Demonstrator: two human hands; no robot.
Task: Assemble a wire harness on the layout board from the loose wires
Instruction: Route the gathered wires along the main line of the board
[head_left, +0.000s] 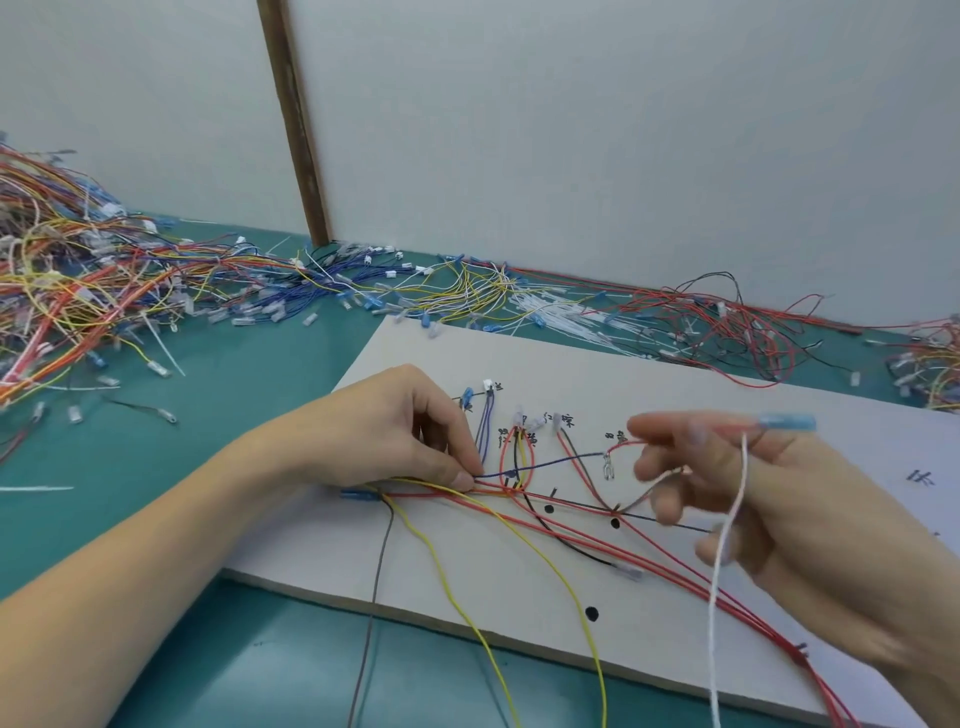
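Pale grey card makes up the layout board (649, 374), which lies flat on the green table (249, 364), and everything here sits in relation to it. On the board's middle, the left hand (395, 431) pinches a bunch of wires (524, 512) between thumb and forefinger, pressing them down where red, yellow, blue and black strands meet. From that pinch the strands fan out toward the board's near edge and off it, 2 yellow ones among them. Just beyond the pinch, short wire loops with small plugs stand beside handwritten marks on the board. Over the board's right part, the right hand (779, 499) is raised and blurred; its thumb and forefinger pinch a red wire (631, 441) by its blue connector (787, 422), while the other fingers are loosely spread. A white wire (727, 545) hangs down from the same hand, past the board's near edge. Behind the board's far edge, a long heap of loose wires (467, 291) runs along the wall, and a bigger tangled pile (78, 280) lies to the board's far left.
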